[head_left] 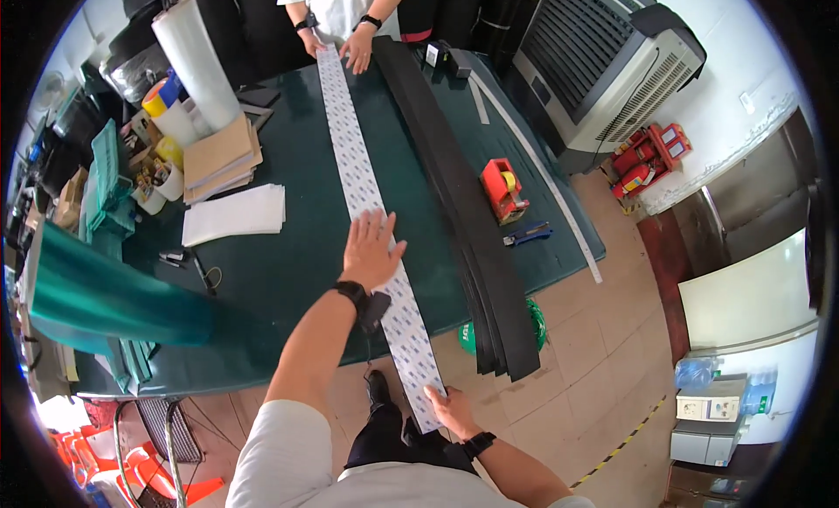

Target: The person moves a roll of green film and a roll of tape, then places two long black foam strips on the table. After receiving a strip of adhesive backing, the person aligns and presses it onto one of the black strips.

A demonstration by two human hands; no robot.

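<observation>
A long white strip with a repeating blue-grey print point(348, 172) runs from the far side of the table past its near edge. My left hand point(370, 250) lies flat on the strip near its middle, fingers spread. At the near end, beyond the table edge, my right hand point(452, 411) pinches the strip's right side. Across the table, another person's hands point(357, 49) are at the far end of the strip. To the right of the strip lies a stack of long black strips point(446, 189), its near ends overhanging the table.
On the dark green table point(288, 281) are a red tape dispenser point(503, 191), a blue utility knife point(528, 234) and a thin white strip point(551, 180) at right. White sheets point(234, 214), brown cardboard point(223, 158) and a green roll point(114, 285) sit left. An air cooler point(603, 67) stands far right.
</observation>
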